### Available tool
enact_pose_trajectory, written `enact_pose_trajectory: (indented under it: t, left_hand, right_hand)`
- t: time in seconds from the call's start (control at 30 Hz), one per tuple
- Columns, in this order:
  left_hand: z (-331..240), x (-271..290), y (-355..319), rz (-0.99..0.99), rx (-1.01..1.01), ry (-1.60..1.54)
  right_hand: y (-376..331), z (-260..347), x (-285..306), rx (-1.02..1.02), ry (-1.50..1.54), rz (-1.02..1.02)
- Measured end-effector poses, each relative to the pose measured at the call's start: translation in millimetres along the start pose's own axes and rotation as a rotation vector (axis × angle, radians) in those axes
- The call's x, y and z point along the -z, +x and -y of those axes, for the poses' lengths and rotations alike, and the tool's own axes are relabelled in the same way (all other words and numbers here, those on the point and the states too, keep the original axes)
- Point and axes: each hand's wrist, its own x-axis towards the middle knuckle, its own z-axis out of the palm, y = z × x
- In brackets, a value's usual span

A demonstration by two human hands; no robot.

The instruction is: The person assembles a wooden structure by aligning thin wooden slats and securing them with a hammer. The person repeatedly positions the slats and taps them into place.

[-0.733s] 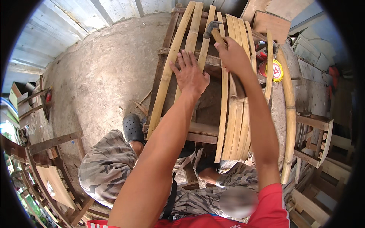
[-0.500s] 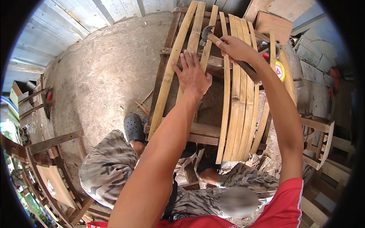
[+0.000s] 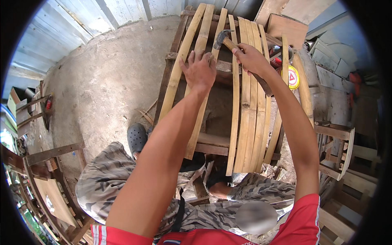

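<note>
My right hand point(image 3: 253, 58) is wrapped round the wooden handle of a claw hammer point(image 3: 222, 38). Its metal head is over a narrow bamboo slat point(image 3: 220, 22), just beyond my left fingers. My left hand point(image 3: 199, 73) rests on the slats, fingers bent, thumb and forefinger drawn together at that slat; what they pinch, if anything, is too small to make out. Further left, a longer bamboo slat point(image 3: 173, 87) runs lengthwise. Several close-set bamboo slats point(image 3: 250, 110) lie to the right. All rest across a dark wooden frame point(image 3: 171, 56).
Right of the frame are a round yellow-rimmed can point(image 3: 293, 77) and a thick bamboo pole point(image 3: 302, 85). A wooden board point(image 3: 287, 30) leans at the back right. Wooden framework point(image 3: 57, 153) stands on the left, and another small wooden frame point(image 3: 335, 132) on the right.
My left hand has gone from flat with fingers spread to bent with fingertips gathered. Its forearm has shifted left, uncovering a slat's lower part. The hammer stays raised near the same slat.
</note>
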Motion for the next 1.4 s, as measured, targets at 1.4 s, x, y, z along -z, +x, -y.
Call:
enact_pose_trajectory:
  t: [1.4]
  left_hand:
    - [11.7,-10.1,4.1,-0.006,-0.008,-0.037]
  right_hand:
    - [-58.6,0.4,-75.8,0.123,-0.162,-0.433]
